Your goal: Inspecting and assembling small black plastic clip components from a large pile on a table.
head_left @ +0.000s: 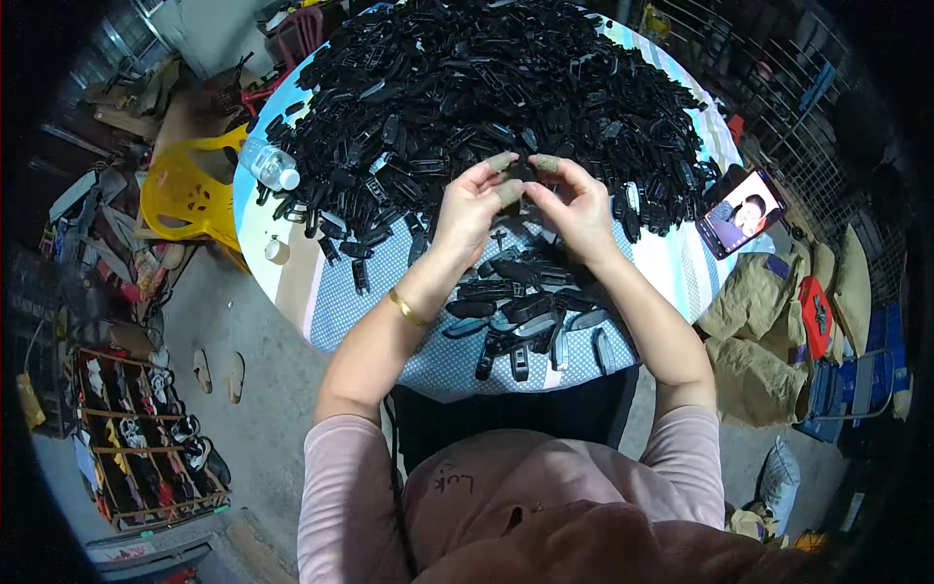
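Cloth [683,265], patterned in pale stripes and small dots, covers the round table [297,292] in front of me. Around it lies a grey concrete floor [263,428], with a yellow plastic chair [185,190] to the left, slippers [234,377] and a packed shoe rack [136,448] lower down, and brown sacks [754,375] to the right. A clear bottle [263,161] with a white cap lies tilted at the table's left side; a phone [741,214] with a lit screen stands at the right. Black plastic parts, long and narrow with rounded ends, make a broad pile [457,88] over the far half, and a looser group [525,304] lies between my forearms; some are shiny, others show slotted insides. The dark piece [523,167] I have up at the pile's near edge is small, and my fingers hide most of its shape. My left hand [469,209] and right hand [582,212] meet there, thumbs and index fingers brought in close, pinching it from both sides with only a narrow gap between the tips. Tan coverings [510,191] wrap several of my fingertips.
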Tool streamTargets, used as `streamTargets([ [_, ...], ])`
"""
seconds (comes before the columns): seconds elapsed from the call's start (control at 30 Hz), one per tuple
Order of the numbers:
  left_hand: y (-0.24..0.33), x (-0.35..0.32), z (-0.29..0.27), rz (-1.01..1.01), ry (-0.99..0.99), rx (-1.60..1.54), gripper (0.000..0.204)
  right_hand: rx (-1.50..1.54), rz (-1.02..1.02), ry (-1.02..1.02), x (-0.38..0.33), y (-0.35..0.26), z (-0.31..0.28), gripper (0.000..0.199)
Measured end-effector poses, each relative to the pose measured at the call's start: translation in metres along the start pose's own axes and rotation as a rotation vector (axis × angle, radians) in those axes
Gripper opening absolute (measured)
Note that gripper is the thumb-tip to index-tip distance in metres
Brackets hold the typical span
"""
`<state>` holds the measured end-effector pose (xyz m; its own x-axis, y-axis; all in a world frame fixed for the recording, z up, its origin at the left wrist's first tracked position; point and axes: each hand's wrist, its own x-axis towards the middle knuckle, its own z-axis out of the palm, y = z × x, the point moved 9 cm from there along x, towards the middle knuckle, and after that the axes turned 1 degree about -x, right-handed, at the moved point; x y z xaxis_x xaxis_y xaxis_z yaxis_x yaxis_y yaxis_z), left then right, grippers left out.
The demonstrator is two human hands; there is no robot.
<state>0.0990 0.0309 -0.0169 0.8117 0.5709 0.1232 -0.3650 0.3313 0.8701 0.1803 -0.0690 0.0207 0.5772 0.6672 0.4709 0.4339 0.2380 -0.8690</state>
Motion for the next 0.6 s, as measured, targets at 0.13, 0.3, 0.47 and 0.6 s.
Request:
streamTargets([
  [0.13,0.006,0.001,-0.003,0.005,-0.003,0.041,0.038,0.088,0.074,-0.010,0.001,0.007,-0.001,0.032],
  [0.3,0.014,0.000,0.000,0.056,-0.004,0.122,0.037,-0.229,-0.183,-0.006,-0.001,-0.027,0.000,0.028],
  [0.47,0.008,-0.001,0.001,-0.012,0.009,0.170,0.036,-0.297,-0.315,0.024,-0.007,-0.036,0.005,0.025],
  [0.6,0.018,-0.006,0.009,0.057,0.008,0.147,0.033,-0.260,-0.304,0.049,-0.009,-0.033,0.009,0.025],
])
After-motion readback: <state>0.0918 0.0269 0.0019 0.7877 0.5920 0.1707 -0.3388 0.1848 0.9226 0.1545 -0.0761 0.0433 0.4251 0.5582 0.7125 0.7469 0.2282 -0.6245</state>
